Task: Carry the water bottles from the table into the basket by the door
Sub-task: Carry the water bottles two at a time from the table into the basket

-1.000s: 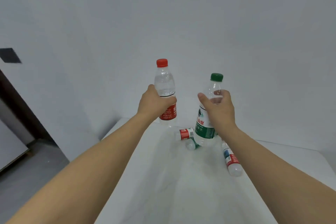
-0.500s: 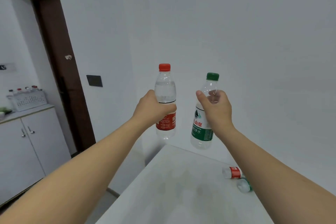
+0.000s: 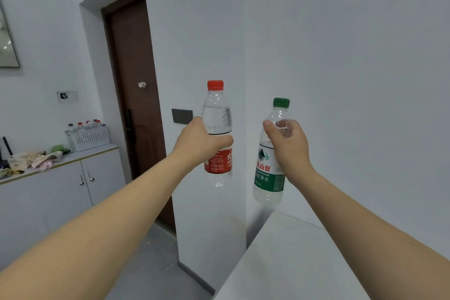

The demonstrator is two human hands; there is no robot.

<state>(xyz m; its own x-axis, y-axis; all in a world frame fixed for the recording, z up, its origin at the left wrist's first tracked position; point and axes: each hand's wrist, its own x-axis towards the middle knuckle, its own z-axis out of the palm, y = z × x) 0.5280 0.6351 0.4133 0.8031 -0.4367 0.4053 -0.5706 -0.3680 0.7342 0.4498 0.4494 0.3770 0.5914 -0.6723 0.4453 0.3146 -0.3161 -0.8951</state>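
My left hand (image 3: 199, 140) grips a clear bottle with a red cap and red label (image 3: 217, 114), held upright in the air. My right hand (image 3: 291, 143) grips a clear bottle with a green cap and green label (image 3: 269, 178) by its upper part, slightly tilted. Both bottles hang above the floor and the near corner of the white table (image 3: 292, 263). A white perforated basket (image 3: 89, 137) stands on a cabinet at the left, beside the brown door (image 3: 136, 95); several bottles stand inside it.
The white cabinet (image 3: 60, 192) carries cloths and small clutter left of the basket. A white wall corner (image 3: 244, 80) juts out between the door and the table. Grey floor (image 3: 151, 265) lies between the table and the cabinet.
The view has swung left, away from the table. The bottles lying on the table have left the view, and the door, cabinet and basket have come in. Both hands kept their bottles.
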